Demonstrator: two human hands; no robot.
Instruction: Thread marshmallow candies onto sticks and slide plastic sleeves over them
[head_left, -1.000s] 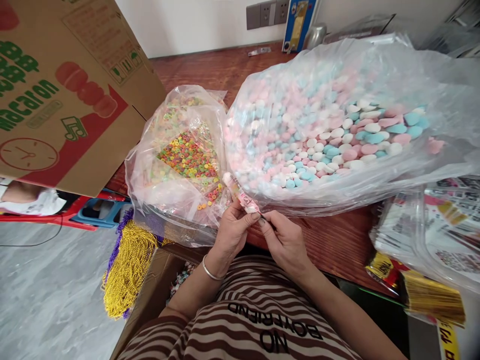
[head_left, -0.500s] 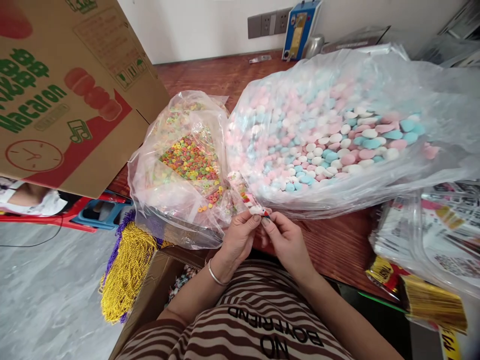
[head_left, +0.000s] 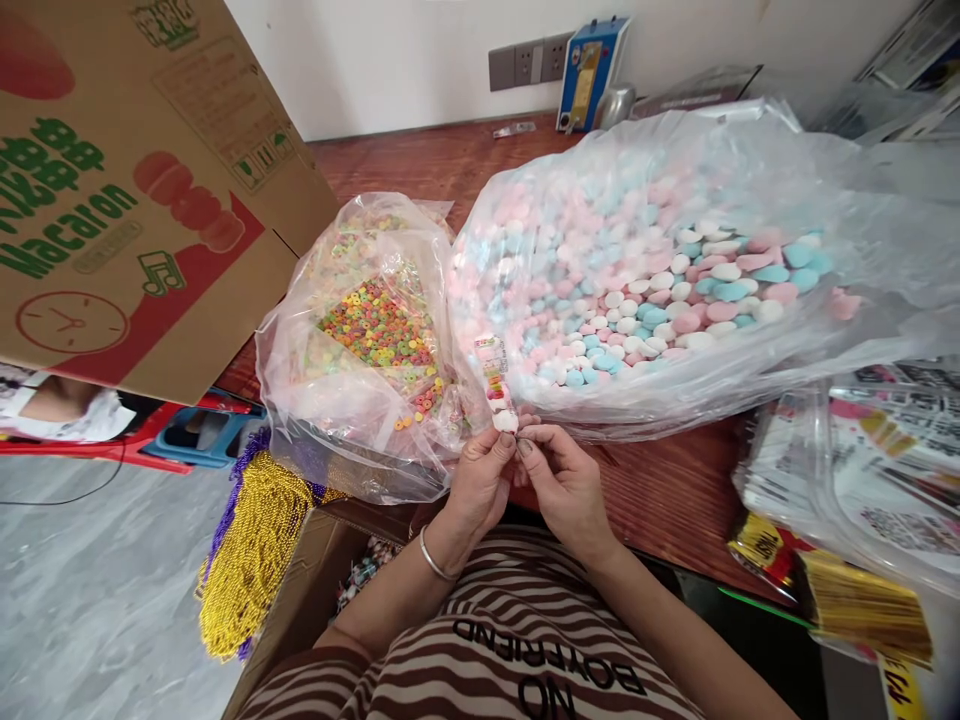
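A narrow printed plastic packet, with pink and white pieces showing inside, stands out from my fingertips, its far end pointing away from me. My left hand pinches its lower end between thumb and fingers. Pressed close against the same end, my right hand has its thumb and forefinger together there; the exact grip is partly hidden. Beyond my left hand lies an open clear bag of small colourful ring candies. To its right rests a large clear bag of pink, white and blue candies.
A tall cardboard carton stands at the left. Gold bead strands hang beside an open box near my left arm. Gold twist ties and printed plastic bags lie at the right. A blue device is by the wall.
The packet has swung more upright and its printed face shows more. The red and blue tip between my fingers is out of sight. Both hands have shifted slightly left.
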